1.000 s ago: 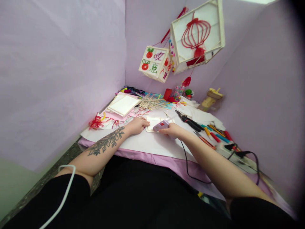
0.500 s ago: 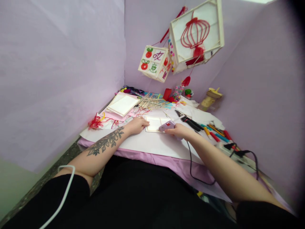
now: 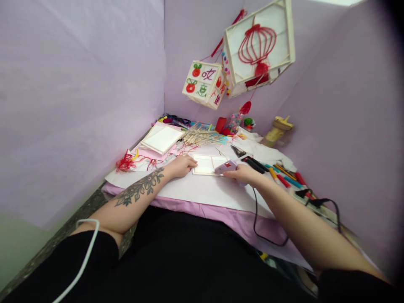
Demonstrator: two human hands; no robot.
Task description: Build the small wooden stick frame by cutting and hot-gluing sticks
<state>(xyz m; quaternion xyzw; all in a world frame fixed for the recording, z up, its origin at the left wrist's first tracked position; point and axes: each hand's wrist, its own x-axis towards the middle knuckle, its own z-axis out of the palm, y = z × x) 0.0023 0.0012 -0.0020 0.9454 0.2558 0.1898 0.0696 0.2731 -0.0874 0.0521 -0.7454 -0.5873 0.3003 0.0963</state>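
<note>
A small white panel framed with thin wooden sticks [image 3: 202, 164] lies flat on the white paper, one stick crossing its middle. At its left end my left hand [image 3: 183, 165] is closed on the frame's edge, fingertips pinching it. In my right hand [image 3: 243, 173] is a lilac hot glue gun [image 3: 226, 167], fingers wrapped round its handle. The gun is over the panel's right part and hides it; I cannot tell whether its nozzle touches the frame. A black cord [image 3: 256, 214] hangs from the gun's handle over the table edge.
Stacked framed panels [image 3: 162, 139] and loose sticks [image 3: 202, 135] lie behind. Black-handled pliers [image 3: 254, 164], markers [image 3: 282, 180] and a power strip [image 3: 322, 210] are on the right. Red yarn [image 3: 125, 162] lies left. Two lanterns [image 3: 203, 84] hang above the back.
My right hand and the glue gun have shifted slightly right along the panel, showing more of its middle stick. The cord has swung right. My left hand stays at the panel's left end.
</note>
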